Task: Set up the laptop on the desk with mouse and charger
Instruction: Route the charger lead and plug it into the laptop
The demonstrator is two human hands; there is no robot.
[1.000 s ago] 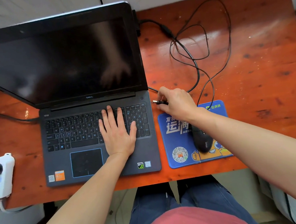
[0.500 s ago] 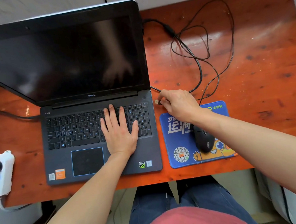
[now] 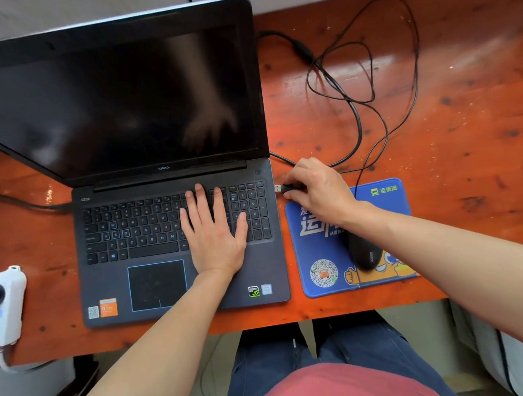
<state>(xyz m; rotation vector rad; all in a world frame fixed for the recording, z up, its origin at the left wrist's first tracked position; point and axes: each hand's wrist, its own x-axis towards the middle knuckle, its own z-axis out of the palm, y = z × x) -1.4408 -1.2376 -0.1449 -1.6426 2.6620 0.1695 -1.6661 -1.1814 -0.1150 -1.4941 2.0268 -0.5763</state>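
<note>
An open dark laptop (image 3: 137, 285) with a black screen sits on the orange wooden desk (image 3: 465, 154). My left hand (image 3: 215, 231) lies flat on the right half of its keyboard. My right hand (image 3: 318, 188) pinches the mouse's USB plug (image 3: 279, 188), whose metal tip points at the laptop's right edge, a small gap away. The black mouse (image 3: 364, 252) rests on a blue mouse pad (image 3: 319, 255), partly under my right forearm. Its thin cable (image 3: 411, 66) loops across the desk. A thicker charger cable (image 3: 306, 54) runs from behind the screen's right corner.
A white power strip (image 3: 6, 305) with a black plug in it lies at the desk's left front edge. Another dark cable (image 3: 24, 203) comes in from the left to the laptop's left side. My knees sit under the desk's front edge.
My right hand has carried the USB plug a little leftward, closer to the laptop's right edge. My left hand has stayed flat on the keyboard.
</note>
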